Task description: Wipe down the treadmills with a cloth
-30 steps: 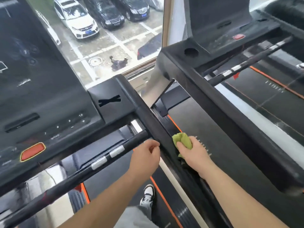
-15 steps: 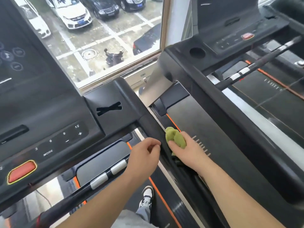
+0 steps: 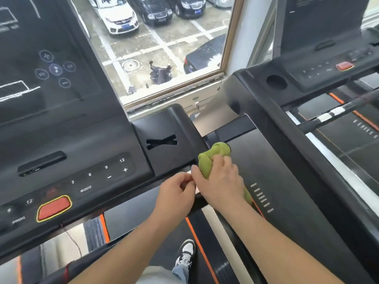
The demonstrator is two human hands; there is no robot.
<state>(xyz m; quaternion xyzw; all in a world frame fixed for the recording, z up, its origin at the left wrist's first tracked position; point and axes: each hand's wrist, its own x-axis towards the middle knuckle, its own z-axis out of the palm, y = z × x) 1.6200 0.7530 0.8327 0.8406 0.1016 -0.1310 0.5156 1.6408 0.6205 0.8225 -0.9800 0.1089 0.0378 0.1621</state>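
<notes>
We see the right hand (image 3: 220, 182) gripping a bunched green cloth (image 3: 212, 158), fingers curled over it and the thumb along its left side. The cloth is pressed at the right corner of the console (image 3: 164, 128) of the near treadmill (image 3: 131, 214), where the black panel meets the side handrail (image 3: 200, 202). A tail of cloth shows beside the right wrist.

The left hand (image 3: 175, 194) sits just beside the right hand at the handrail, its fingers curled and their tips close to the right thumb. We cannot tell whether it holds anything.

On the console we read keys marked 3, 6, 9 and 12, a MODE label, and a red stop button (image 3: 54, 208) edged in yellow. To the right stands a 2nd treadmill (image 3: 266, 111) with a round cup well (image 3: 276, 82) and its own red button (image 3: 345, 66). Low between the arms we see a black-and-white sneaker (image 3: 186, 255). Through the window (image 3: 224, 58) are parked cars (image 3: 121, 17) and a scooter (image 3: 161, 74).
</notes>
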